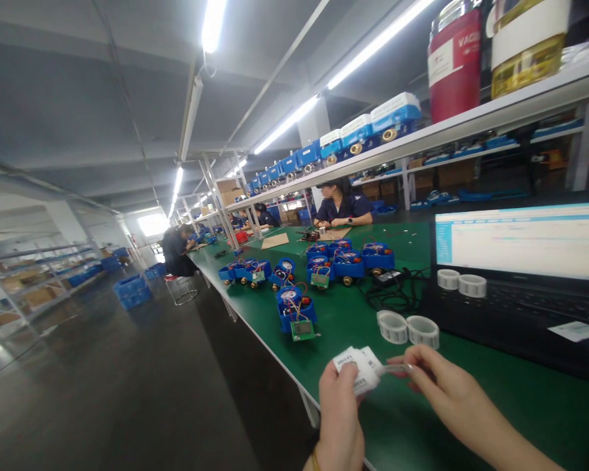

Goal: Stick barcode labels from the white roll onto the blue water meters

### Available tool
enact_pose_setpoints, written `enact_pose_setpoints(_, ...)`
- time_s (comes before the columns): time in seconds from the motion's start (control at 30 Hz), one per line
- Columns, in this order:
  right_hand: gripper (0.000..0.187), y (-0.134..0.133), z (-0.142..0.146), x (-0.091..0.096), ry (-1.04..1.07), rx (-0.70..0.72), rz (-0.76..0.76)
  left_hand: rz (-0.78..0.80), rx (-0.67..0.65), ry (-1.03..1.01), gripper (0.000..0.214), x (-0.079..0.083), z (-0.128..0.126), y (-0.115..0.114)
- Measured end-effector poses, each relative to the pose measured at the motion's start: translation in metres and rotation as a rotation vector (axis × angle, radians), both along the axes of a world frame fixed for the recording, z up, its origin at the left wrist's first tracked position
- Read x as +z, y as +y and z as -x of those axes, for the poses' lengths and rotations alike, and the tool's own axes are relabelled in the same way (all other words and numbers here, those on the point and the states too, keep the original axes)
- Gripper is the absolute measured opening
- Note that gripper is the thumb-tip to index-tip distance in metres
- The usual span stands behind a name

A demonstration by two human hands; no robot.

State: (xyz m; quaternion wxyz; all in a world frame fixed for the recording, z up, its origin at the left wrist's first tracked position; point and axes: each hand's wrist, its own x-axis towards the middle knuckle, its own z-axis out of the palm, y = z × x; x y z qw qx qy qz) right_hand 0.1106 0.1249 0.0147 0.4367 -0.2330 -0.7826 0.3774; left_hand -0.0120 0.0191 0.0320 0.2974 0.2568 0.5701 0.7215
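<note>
Crates (132,292) in blue sit on the floor out left, then comes the green worktop (258,317), lined with blue-cased devices (348,265) trailing wires. Now the left hand (341,409), thumb clamped over a bundle of white printed labels (357,371) above the worktop! A thin strip (395,369) runs across to the right hand (439,379), fingertips pinching it, the hands apart. Just behind, two white rolls (425,340) on the worktop, two more on the open laptop (520,248).
</note>
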Motion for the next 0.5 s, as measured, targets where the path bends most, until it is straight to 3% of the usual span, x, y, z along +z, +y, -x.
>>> enact_pose_setpoints(0.13, 0.028, 0.023, -0.011, 0.008, 0.133, -0.067, 0.273, 0.107, -0.008, 0.459, 0.010, 0.008, 0.000, 0.005)
enact_pose_setpoints(0.27, 0.036, 0.027, -0.018, 0.024, 0.224, -0.109, 0.355, 0.361, -0.196, 1.085, 0.024, 0.012, -0.027, 0.019)
enact_pose_setpoints(0.4, 0.033, 0.023, -0.016, 0.023, 0.231, -0.059, 0.291, 0.564, -0.370, 1.179, 0.044, 0.008, -0.051, 0.037)
enact_pose_setpoints(0.5, 0.029, 0.023, -0.014, 0.016, 0.228, -0.065, 0.225, 0.555, -0.382, 1.103, 0.059, 0.003, -0.054, 0.036)
